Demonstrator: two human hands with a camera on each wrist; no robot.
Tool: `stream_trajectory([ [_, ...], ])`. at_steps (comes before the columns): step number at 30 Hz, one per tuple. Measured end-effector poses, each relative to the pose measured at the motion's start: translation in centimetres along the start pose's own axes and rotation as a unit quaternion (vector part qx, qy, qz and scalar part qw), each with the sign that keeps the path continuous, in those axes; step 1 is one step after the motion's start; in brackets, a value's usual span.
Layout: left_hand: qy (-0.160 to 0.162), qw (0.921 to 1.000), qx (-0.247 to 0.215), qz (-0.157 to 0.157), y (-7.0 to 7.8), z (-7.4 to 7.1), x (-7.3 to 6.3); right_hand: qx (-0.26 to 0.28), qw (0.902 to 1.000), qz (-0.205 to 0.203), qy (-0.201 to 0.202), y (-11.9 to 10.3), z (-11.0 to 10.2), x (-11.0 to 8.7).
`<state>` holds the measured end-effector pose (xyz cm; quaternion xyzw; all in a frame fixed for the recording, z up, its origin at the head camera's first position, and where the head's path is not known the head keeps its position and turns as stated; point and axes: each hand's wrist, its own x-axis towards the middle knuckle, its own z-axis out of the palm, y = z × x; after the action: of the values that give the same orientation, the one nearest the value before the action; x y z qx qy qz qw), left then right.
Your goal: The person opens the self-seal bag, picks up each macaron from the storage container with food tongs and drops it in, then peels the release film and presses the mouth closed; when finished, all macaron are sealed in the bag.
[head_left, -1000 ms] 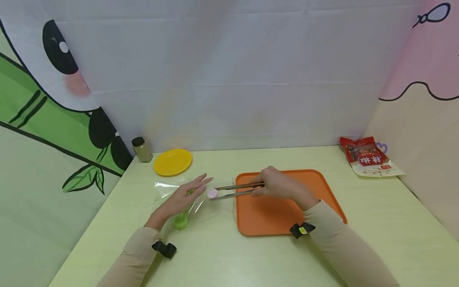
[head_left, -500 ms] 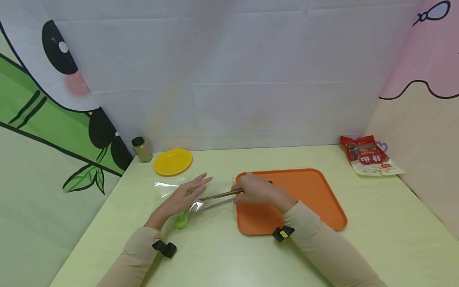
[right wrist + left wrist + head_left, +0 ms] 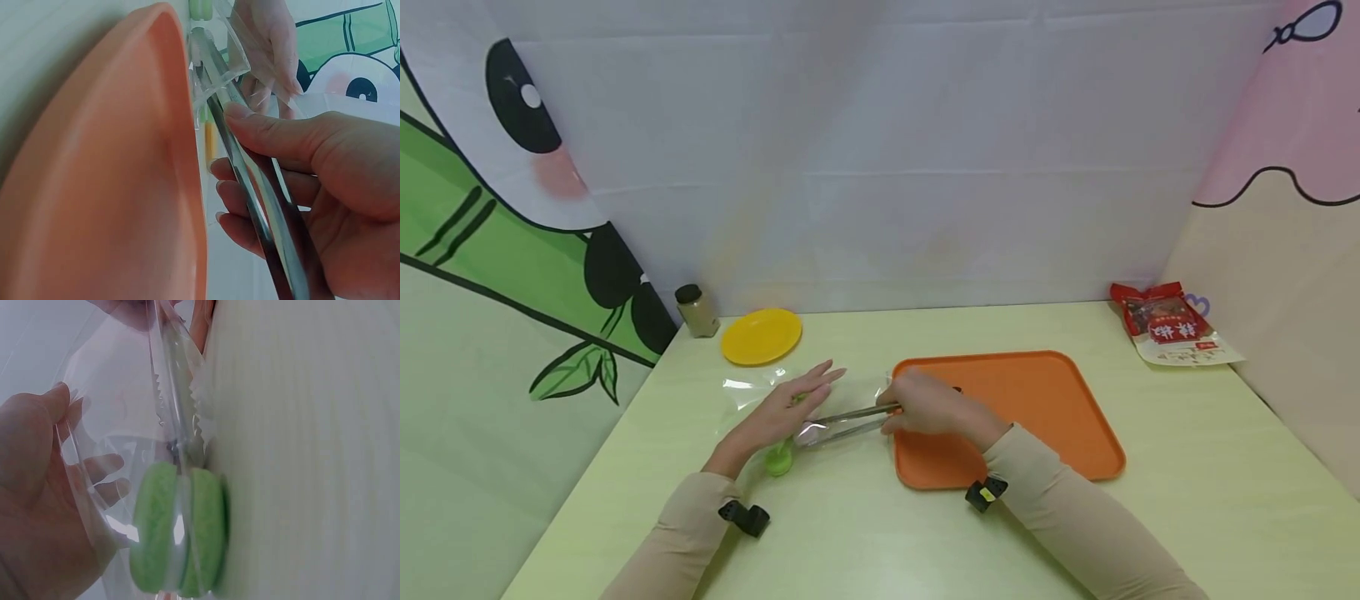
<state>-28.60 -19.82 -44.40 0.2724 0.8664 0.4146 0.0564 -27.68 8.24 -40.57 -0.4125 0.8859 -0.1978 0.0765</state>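
My right hand (image 3: 928, 408) grips metal tongs (image 3: 857, 415), whose toothed tips reach left inside a clear plastic bag (image 3: 119, 375). A pale lilac macaron (image 3: 807, 435) shows through the film at the tongs' tips in the head view. My left hand (image 3: 778, 417) pinches the bag's edge between thumb and fingers, as the left wrist view shows, with the film passing in front of its fingertips. A green macaron (image 3: 153, 525) with a pale filling stands near in the bag, below the tongs' tips in that view. Under the left hand the same green macaron shows partly in the head view.
An orange tray (image 3: 1022, 417) lies beneath and right of my right hand. Behind the bag is a yellow plate (image 3: 762, 337), beside a small dark-lidded jar (image 3: 697, 311). A red and white snack packet (image 3: 1172, 325) lies at the table's back right.
My right hand has moved left with the tongs, carrying the lilac macaron from the bag's mouth to inside the film near the green macaron. The left hand has stayed in place.
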Motion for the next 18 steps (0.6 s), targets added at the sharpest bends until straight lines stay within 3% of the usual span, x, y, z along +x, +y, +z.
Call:
stream_trajectory([
  [6,0.002,1.0,-0.003,0.003,-0.02,0.11,-0.05,0.013,0.9997,0.021,0.001,-0.25,0.21,0.06],
  [18,-0.001,0.9999,-0.01,0.006,0.37,0.02,-0.17,0.013,0.9999,0.006,-0.002,-0.02,0.3,0.06],
])
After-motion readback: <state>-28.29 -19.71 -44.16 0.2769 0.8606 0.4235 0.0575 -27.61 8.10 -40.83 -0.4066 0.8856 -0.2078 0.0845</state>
